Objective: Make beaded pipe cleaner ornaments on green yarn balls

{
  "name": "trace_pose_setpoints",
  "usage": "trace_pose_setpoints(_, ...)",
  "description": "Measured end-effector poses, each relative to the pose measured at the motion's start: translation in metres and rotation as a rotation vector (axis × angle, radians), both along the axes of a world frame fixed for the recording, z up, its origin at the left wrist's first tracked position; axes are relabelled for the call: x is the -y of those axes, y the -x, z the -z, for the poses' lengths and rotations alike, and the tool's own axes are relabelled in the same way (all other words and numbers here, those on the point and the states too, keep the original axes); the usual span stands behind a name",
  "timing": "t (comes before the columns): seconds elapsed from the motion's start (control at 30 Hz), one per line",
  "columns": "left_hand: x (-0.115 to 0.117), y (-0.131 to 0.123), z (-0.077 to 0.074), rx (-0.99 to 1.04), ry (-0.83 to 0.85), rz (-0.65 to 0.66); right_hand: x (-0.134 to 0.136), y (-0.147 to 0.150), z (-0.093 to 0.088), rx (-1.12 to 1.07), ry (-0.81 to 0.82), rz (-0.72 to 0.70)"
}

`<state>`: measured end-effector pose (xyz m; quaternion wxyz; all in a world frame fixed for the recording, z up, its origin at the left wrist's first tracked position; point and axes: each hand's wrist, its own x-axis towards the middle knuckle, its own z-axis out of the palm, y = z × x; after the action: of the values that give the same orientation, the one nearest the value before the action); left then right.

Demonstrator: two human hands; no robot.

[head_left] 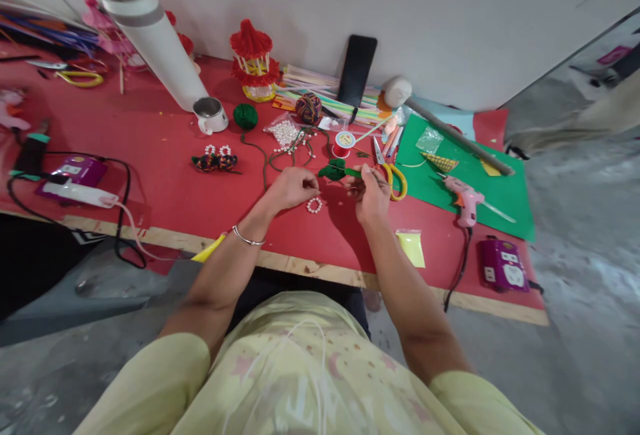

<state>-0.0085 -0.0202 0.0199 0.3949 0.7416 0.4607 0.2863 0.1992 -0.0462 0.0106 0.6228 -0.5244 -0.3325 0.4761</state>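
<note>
My left hand (294, 188) is closed in a pinch above the red tabletop; whatever its fingertips hold is too small to make out. Just below those fingers lies a small ring of white beads (315, 205). My right hand (371, 196) is closed on a dark green yarn piece (332, 170), which points left between the two hands. A flat, brighter green strip shows at its fingertips. Behind the hands stand a red-and-white thread spool (343, 144) and yellow-handled scissors (397, 182). White beads (285, 134) spill from a clear bag, with loose green yarn around them.
A green yarn ball (245, 116), steel cup (210, 115) and multicoloured yarn piece with bead rings (215, 160) lie left. A pink glue gun (467, 200) rests on green sheet (517, 188); a purple power box (503, 265) sits right. A tall white cylinder (160, 48) stands behind.
</note>
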Motion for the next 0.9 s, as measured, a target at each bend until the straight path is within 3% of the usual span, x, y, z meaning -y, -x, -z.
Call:
trace_pose_setpoints(0.2, -0.005, 0.005, 0.008, -0.042, -0.043, -0.259, -0.001, 0.000, 0.000, -0.031, -0.008, 0.043)
trace_pose_setpoints(0.4, 0.000, 0.001, 0.007, -0.003, 0.127, -0.083, -0.002, -0.001, -0.002, -0.021, -0.006, 0.109)
trace_pose_setpoints(0.7, 0.006, -0.015, 0.016, -0.081, -0.046, -0.086, 0.000, 0.000, -0.001, 0.056, -0.041, 0.099)
trace_pose_setpoints(0.77, 0.004, -0.013, 0.016, -0.007, -0.006, -0.106, 0.000, -0.001, 0.000, 0.056, -0.046, 0.099)
trace_pose_setpoints(0.9, -0.003, -0.009, 0.008, 0.289, 0.253, -0.196, -0.002, -0.003, 0.002, 0.091, -0.046, 0.108)
